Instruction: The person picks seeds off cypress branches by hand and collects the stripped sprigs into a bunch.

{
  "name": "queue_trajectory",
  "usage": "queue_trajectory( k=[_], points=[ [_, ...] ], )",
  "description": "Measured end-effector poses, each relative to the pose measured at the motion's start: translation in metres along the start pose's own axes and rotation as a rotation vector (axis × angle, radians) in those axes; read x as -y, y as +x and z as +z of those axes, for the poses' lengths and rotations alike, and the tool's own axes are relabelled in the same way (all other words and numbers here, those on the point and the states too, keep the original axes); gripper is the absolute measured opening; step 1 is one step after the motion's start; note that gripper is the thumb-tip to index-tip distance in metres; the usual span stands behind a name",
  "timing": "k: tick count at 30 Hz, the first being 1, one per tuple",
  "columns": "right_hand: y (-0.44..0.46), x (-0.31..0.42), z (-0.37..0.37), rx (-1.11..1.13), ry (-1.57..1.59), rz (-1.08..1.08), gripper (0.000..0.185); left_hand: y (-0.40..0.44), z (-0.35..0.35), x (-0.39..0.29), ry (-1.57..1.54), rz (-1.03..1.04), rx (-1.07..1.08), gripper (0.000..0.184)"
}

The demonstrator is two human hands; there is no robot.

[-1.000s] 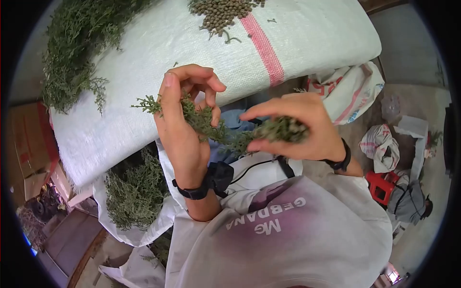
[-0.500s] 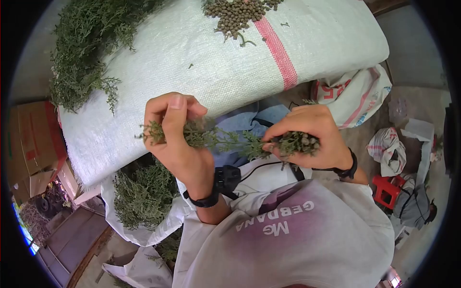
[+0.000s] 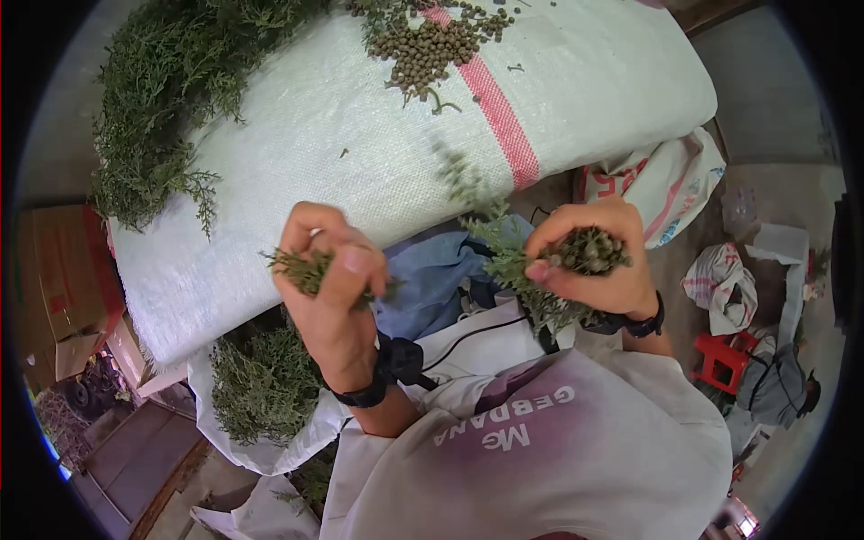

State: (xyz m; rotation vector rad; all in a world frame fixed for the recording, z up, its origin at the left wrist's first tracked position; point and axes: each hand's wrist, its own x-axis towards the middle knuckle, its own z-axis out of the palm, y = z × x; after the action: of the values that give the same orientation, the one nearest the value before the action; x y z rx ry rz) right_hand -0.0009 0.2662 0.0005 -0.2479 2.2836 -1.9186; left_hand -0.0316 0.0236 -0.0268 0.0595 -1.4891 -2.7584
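Observation:
My left hand (image 3: 337,292) is closed around short green evergreen sprigs (image 3: 306,270) that poke out past the fingers. To its right, my right hand (image 3: 621,234) grips an evergreen branch (image 3: 501,243). Small round brown cones (image 3: 589,250) bunch inside the curl of that hand, and the leafy part fans out to the left and below. The two hands are apart, over my lap, just on the near side of a stuffed white woven sack (image 3: 360,171). A pile of loose round cones (image 3: 427,54) lies on the sack beside its pink stripe.
A heap of green branches (image 3: 171,99) covers the sack's far left. Below it, a white bag (image 3: 207,396) holds more greenery (image 3: 265,378). Cardboard boxes (image 3: 63,270) stand at left. A printed sack (image 3: 666,180), a red stool (image 3: 724,360) and a grey bag (image 3: 774,387) are at right.
The sprigs in my left hand have come away from the branch that spanned both hands. My right hand has shifted slightly right, and its foliage now hangs loose on the left.

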Motion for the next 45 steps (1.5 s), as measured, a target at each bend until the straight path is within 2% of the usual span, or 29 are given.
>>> queue_trajectory(
  k=[1,4,5,8,10,13,16,18,23,27,30,34,36,37,39,40,42,43,45],
  points=[
    [0.000,-0.002,0.004,-0.014,0.002,-0.012,0.013,0.001,0.005,-0.001,-0.004,0.004,-0.004,0.015],
    [0.003,-0.009,0.013,-0.020,-0.038,-0.090,0.014,0.004,0.017,-0.002,0.052,-0.174,0.056,0.023],
    [0.003,-0.011,0.015,-0.021,-0.082,-0.150,0.015,0.005,0.020,0.001,0.052,-0.173,0.055,0.023],
    [0.004,-0.013,0.015,-0.021,-0.184,-0.256,0.017,0.008,0.024,0.007,0.350,-0.134,0.056,0.032],
    [0.005,-0.015,0.015,-0.025,-0.317,-0.359,0.019,0.008,0.026,0.008,0.312,-0.159,0.057,0.031],
    [0.007,-0.015,0.014,0.001,-0.329,-0.358,0.021,0.010,0.029,0.009,0.209,-0.194,0.079,0.029],
    [0.007,-0.013,0.009,0.043,-0.360,-0.350,0.025,0.013,0.032,0.007,0.106,-0.331,0.045,0.024],
    [0.005,-0.011,0.007,0.104,-0.391,-0.321,0.031,0.014,0.033,0.010,0.144,-0.292,0.050,0.022],
    [0.002,-0.013,0.008,0.105,-0.448,-0.309,0.031,0.014,0.034,0.016,0.260,-0.193,0.042,0.019],
    [0.003,-0.008,0.012,-0.009,-0.457,-0.308,0.023,0.012,0.028,0.012,0.276,-0.183,-0.008,0.020],
    [-0.001,0.008,-0.007,-0.252,-0.324,-0.107,0.019,0.015,0.031,0.014,0.244,-0.174,0.006,0.020],
    [0.012,0.019,-0.057,-0.486,-0.438,-0.105,0.012,0.016,0.034,0.016,0.287,-0.162,-0.019,0.018],
    [0.030,0.027,-0.083,-0.411,-0.813,0.039,0.012,0.016,0.036,0.013,0.305,-0.170,-0.038,0.015],
    [0.041,0.030,-0.092,-0.425,-0.820,0.032,0.012,0.016,0.034,0.013,0.300,-0.162,-0.025,0.015],
    [0.066,0.034,-0.108,-0.393,-1.175,-0.032,0.015,0.017,0.028,0.017,0.212,-0.152,-0.015,0.015],
    [0.083,0.032,-0.119,-0.401,-1.180,-0.033,0.015,0.017,0.026,0.017,0.170,-0.149,-0.012,0.015],
    [0.119,0.022,-0.144,-0.231,-1.312,-0.071,0.020,0.016,0.027,0.018,0.178,-0.138,-0.017,0.014],
    [0.133,0.013,-0.153,-0.228,-1.319,-0.074,0.020,0.015,0.027,0.018,0.195,-0.127,-0.029,0.014],
    [0.161,0.001,-0.168,-0.295,-1.501,-0.272,0.025,0.018,0.026,0.018,0.200,-0.104,-0.046,0.013]
  ],
)
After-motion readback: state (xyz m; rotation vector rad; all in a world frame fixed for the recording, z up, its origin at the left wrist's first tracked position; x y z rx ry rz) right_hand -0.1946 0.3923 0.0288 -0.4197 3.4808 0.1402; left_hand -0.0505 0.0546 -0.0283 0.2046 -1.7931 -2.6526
